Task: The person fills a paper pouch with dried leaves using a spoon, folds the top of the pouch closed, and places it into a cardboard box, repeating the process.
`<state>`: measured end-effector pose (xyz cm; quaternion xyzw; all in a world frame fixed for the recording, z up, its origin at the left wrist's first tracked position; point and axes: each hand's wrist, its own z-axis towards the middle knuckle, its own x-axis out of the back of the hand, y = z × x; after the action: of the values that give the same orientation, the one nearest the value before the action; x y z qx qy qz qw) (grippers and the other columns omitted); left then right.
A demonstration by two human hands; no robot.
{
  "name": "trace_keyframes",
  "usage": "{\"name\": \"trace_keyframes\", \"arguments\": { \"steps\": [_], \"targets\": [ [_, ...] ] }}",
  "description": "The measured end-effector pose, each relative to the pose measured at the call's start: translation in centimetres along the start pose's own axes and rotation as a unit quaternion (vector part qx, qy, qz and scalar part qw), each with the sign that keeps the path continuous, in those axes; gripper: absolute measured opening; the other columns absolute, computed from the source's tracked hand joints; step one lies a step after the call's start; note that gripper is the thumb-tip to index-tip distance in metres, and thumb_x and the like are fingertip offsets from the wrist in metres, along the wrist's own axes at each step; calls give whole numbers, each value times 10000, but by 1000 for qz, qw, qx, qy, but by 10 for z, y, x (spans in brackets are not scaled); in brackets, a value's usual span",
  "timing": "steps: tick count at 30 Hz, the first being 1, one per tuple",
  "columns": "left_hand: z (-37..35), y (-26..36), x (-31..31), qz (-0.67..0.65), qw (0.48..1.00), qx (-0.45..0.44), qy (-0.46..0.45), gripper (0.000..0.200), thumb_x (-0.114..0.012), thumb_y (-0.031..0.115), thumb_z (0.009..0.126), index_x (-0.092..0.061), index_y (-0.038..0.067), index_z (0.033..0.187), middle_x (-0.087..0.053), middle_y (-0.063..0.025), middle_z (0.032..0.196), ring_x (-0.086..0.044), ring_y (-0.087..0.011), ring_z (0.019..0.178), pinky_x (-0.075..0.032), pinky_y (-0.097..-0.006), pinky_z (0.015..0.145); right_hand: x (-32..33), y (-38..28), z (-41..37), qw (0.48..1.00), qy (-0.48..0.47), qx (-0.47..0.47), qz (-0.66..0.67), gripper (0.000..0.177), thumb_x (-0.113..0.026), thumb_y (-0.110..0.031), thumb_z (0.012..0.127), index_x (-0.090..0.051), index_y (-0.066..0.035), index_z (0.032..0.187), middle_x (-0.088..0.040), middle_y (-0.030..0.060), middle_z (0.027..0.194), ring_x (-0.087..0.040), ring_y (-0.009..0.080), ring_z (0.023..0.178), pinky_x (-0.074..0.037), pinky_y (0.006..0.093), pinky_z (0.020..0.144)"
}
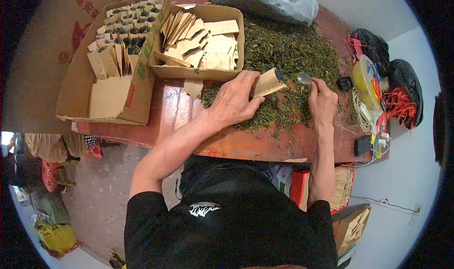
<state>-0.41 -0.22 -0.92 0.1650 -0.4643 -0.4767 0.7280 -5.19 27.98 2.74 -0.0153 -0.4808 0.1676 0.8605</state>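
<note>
My left hand [235, 98] is closed around a small brown paper packet [268, 83], its open end turned to the right. My right hand [323, 98] grips a metal spoon [304, 78], whose bowl points left toward the packet's mouth, a short way apart from it. Under and behind both hands spreads a heap of dried green leaves [295, 46] on the red table [227, 143]. Whether the spoon's bowl carries any leaf is too small to tell.
At the back left stand a carton [142, 96] with rows of upright filled packets and a box [198, 73] of loose flat packets. A clear plastic bag [269, 1] lies behind the heap. Tape [366, 79], white cord [362, 110] and red ties [399, 103] crowd the right edge.
</note>
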Motion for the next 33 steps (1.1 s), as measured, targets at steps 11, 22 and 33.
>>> {"name": "trace_keyframes", "arguments": {
  "steps": [11, 22, 33],
  "targets": [
    [1, -4, -2, 14, 1000, -13, 1, 555, -793, 173, 852, -522, -21, 1296, -620, -221, 1103, -649, -399, 918, -552, -447, 777, -60, 5, 22, 985, -48, -92, 136, 227, -623, -161, 984, -768, -44, 1114, -762, 202, 878, -763, 323, 726, -601, 403, 690],
    [1, -1, 1, 2, 1000, 4, -9, 564, -806, 166, 845, -523, -17, 1298, -629, -237, 1122, -653, -435, 1015, -549, -474, 860, -49, -19, 25, 892, -85, -255, 364, 243, -625, -142, 1005, -745, 32, 1126, -777, 137, 870, -744, 162, 672, -591, 291, 576],
    [1, -2, 0, -2, 1000, -1, -3, 558, -805, 143, 839, -524, -13, 1295, -626, -224, 1083, -654, -400, 913, -552, -454, 771, -41, -23, 18, 843, -76, -273, 458, 247, -628, -135, 1029, -720, 62, 1144, -751, 134, 857, -692, 138, 642, -563, 268, 529]
  ]
}}
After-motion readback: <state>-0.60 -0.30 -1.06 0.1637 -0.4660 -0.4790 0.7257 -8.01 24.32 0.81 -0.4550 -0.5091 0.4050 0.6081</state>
